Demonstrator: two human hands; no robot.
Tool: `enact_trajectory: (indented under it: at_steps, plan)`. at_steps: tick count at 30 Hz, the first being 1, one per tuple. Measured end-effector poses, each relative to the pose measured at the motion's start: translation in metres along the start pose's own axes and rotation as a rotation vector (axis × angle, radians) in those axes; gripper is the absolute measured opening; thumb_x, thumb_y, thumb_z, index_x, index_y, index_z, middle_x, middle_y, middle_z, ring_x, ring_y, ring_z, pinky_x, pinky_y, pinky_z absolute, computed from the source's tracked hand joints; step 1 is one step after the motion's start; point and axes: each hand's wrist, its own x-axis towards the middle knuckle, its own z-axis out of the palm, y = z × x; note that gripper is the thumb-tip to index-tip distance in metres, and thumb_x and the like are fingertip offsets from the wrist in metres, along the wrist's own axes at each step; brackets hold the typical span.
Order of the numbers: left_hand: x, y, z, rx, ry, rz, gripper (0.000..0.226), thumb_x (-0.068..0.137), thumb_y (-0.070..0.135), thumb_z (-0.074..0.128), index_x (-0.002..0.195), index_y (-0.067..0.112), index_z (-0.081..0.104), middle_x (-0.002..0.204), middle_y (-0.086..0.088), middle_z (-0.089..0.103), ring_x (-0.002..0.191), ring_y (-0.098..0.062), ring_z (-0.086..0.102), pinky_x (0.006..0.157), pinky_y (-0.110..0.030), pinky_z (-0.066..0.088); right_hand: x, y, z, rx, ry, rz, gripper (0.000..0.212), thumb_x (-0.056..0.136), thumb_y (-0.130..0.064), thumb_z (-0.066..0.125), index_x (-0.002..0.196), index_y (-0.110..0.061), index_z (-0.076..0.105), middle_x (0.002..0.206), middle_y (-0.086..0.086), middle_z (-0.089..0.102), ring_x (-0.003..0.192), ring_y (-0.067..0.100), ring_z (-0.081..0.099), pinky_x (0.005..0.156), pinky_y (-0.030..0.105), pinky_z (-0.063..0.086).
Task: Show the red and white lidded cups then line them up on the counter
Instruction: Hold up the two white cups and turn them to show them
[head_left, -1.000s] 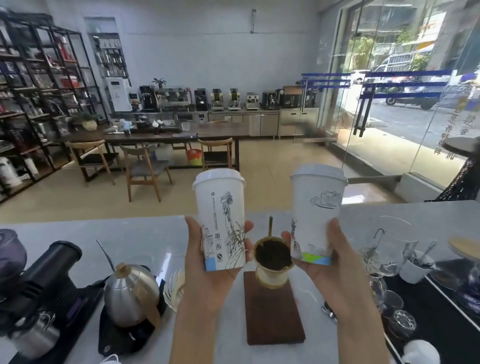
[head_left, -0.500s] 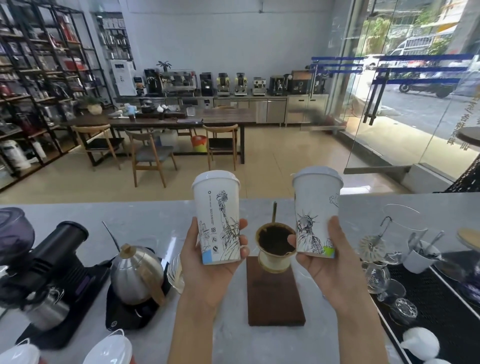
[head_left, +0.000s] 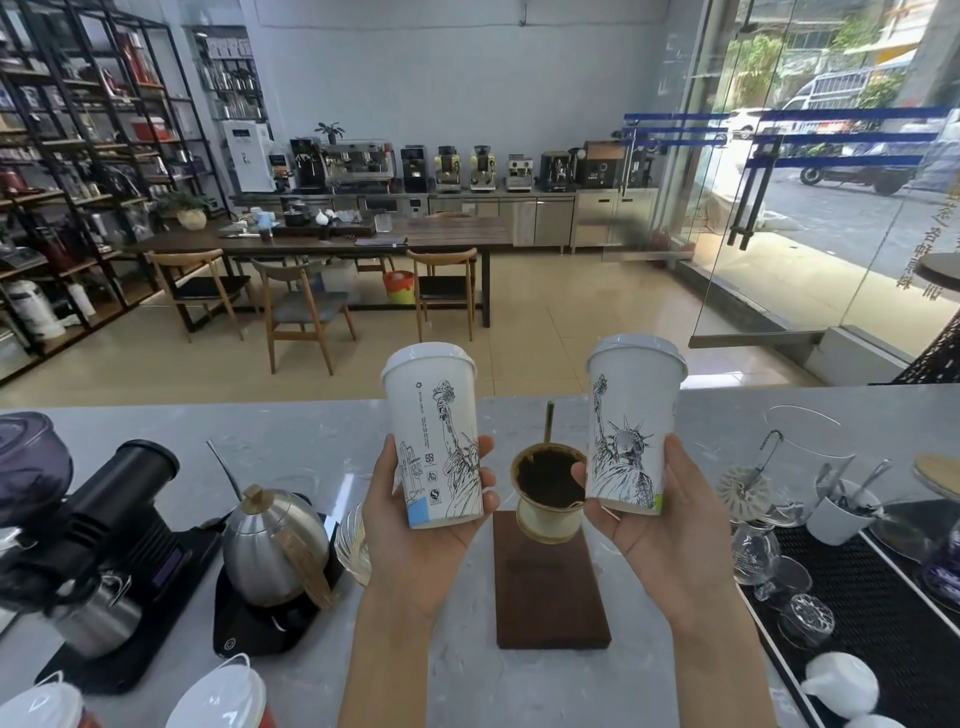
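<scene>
Head view. Your left hand (head_left: 415, 525) and right hand (head_left: 654, 525) each hold one tall white paper cup with a white plastic lid and a line-drawn statue print, raised clear of the pale marbled tabletop (head_left: 311, 436). The left cup (head_left: 434, 436) stands nearly upright, its base resting in your palm with the fingers (head_left: 483, 457) curled round the lower wall. The right cup (head_left: 631, 426) tilts slightly, pinched low between thumb and fingers (head_left: 678, 467). Between and just below the two cups stands a cream pour-over dripper holding dark coffee grounds (head_left: 550, 483), on a dark wooden stand (head_left: 550, 577). Two red cups with white lids (head_left: 223, 699) show at the lower left edge, apparently resting on the tabletop.

Judged stage: the showing step; no cup in hand has been lined up yet.

Risks:
- Both grips sit low on tall cups, so a quick tilt could let a top swing out and the cup slip.
- The right cup's base is close to the dripper rim; lowering it inward could knock the dripper and spill grounds.
- The steel gooseneck kettle (head_left: 275, 551) to the left and the clear glassware (head_left: 800, 457) to the right crowd the free tabletop, so a wide placing sweep may strike them.
</scene>
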Motion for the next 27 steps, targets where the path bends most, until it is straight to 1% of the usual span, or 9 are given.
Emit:
enact_trajectory:
  at_steps: [3,8,12,14,16,18,22,25,27]
  plan:
    - [-0.0002,0.001,-0.0011,-0.003,0.009,0.004,0.063,0.093,0.054,0.045,0.135,0.008,0.057,0.114,-0.026,0.067,0.079,-0.031,0.064,0.067,-0.039,0.056,-0.0006,0.0004,-0.0005,-0.007,0.008,0.017,0.051,0.092,-0.042,0.049,0.131,-0.011,0.058,0.118,0.019,0.067,0.101,0.043,0.066,0.062,0.039,0.06]
    - [0.0003,0.0021,-0.0013,0.008,0.014,0.014,0.061,0.094,0.053,0.044,0.132,0.008,0.06,0.112,-0.026,0.068,0.078,-0.031,0.064,0.067,-0.038,0.056,0.0009,0.0011,-0.0011,-0.031,0.008,0.031,0.051,0.09,-0.046,0.048,0.124,-0.012,0.065,0.112,0.02,0.069,0.095,0.038,0.069,0.056,0.034,0.059]
    - [0.0016,0.0028,-0.0009,0.005,0.021,0.013,0.061,0.094,0.053,0.044,0.132,0.008,0.061,0.112,-0.025,0.068,0.078,-0.031,0.064,0.066,-0.037,0.056,0.0037,0.0042,-0.0011,-0.031,0.001,0.031,0.063,0.088,-0.059,0.048,0.126,-0.011,0.063,0.11,0.019,0.069,0.085,0.032,0.071,0.051,0.03,0.057]
    - [0.0021,0.0034,-0.0011,0.002,0.019,0.01,0.061,0.094,0.054,0.044,0.131,0.008,0.061,0.112,-0.025,0.068,0.078,-0.031,0.064,0.067,-0.037,0.056,0.0056,0.0056,-0.0011,-0.058,0.003,0.013,0.068,0.084,-0.062,0.053,0.127,-0.011,0.062,0.108,0.018,0.069,0.082,0.03,0.071,0.049,0.028,0.056]
    - [0.0021,0.0034,-0.0012,-0.003,0.012,0.007,0.061,0.094,0.054,0.044,0.13,0.009,0.062,0.112,-0.025,0.068,0.078,-0.031,0.064,0.067,-0.037,0.056,0.0067,0.0067,-0.0009,-0.092,-0.005,-0.009,0.066,0.079,-0.059,0.063,0.126,-0.012,0.063,0.107,0.016,0.071,0.082,0.03,0.072,0.048,0.028,0.056]
    - [0.0026,0.0032,-0.0011,-0.005,0.012,0.006,0.06,0.094,0.054,0.043,0.13,0.009,0.062,0.112,-0.025,0.067,0.078,-0.031,0.064,0.066,-0.037,0.056,0.0068,0.0071,-0.0009,-0.114,-0.009,-0.019,0.061,0.077,-0.055,0.068,0.122,-0.014,0.066,0.108,0.015,0.072,0.087,0.033,0.072,0.05,0.028,0.057]
    - [0.0022,0.002,0.0002,0.013,0.014,-0.008,0.063,0.093,0.054,0.045,0.134,0.008,0.059,0.115,-0.025,0.066,0.079,-0.031,0.064,0.068,-0.038,0.056,0.0052,0.0063,-0.002,-0.104,0.003,-0.004,0.052,0.087,-0.052,0.056,0.122,-0.014,0.067,0.114,0.018,0.07,0.091,0.033,0.071,0.048,0.027,0.057]
    - [0.0009,0.0013,0.0,0.109,0.012,-0.011,0.068,0.088,0.056,0.055,0.14,0.012,0.053,0.125,-0.023,0.06,0.09,-0.034,0.066,0.074,-0.044,0.057,0.0039,0.0054,-0.0024,-0.096,-0.014,0.011,0.055,0.089,-0.055,0.049,0.122,-0.015,0.067,0.115,0.024,0.068,0.084,0.027,0.07,0.046,0.025,0.055]
    - [0.0001,0.0011,0.0005,0.133,0.022,-0.012,0.076,0.077,0.056,0.07,0.139,0.014,0.055,0.126,-0.02,0.06,0.095,-0.035,0.067,0.077,-0.049,0.057,0.0028,0.0046,-0.0032,-0.077,-0.023,0.006,0.055,0.089,-0.056,0.048,0.122,-0.016,0.067,0.115,0.024,0.068,0.078,0.025,0.069,0.046,0.024,0.054]
